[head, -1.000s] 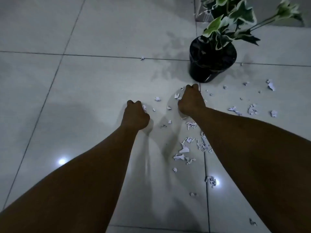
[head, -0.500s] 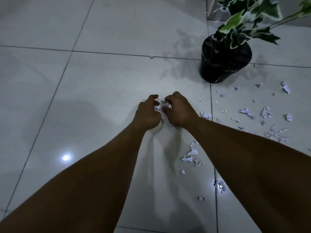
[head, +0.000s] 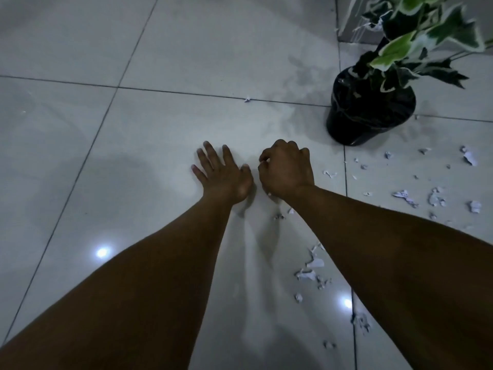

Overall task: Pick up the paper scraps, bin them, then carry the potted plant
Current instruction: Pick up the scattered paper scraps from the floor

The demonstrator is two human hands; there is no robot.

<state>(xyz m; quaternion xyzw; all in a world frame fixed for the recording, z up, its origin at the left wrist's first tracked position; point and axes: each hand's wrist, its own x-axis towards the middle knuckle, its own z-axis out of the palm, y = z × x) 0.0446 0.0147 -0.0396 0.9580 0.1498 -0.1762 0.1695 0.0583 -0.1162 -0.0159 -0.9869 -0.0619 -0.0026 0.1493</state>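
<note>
The left hand (head: 222,173) lies low over the floor (head: 160,145), back up, its fingers spread apart and pointing away from the person, holding nothing. Just to its right, nearly touching at the thumb side, the right hand (head: 286,169) is curled into a loose fist, knuckles up; a sliver of white shows at the fingertips and another under the heel of the palm, so it seems to be gathered around paper, though how much is hidden. Both forearms reach forward from the bottom corners of the view and converge at the wrists.

The paper scraps (head: 310,272) are strewn on the pale tiles mostly to the right of the hands: a few small bits just below the right wrist, a cluster nearer the person beside the right forearm, and a wider scatter well out to the right. One lone scrap (head: 247,99) sits on a grout line beyond the hands.

The potted plant (head: 370,113) stands upright beyond and to the right of the right hand, well apart from it, its black pot on the floor and its green, white-edged leaves spreading toward the top right corner.
</note>
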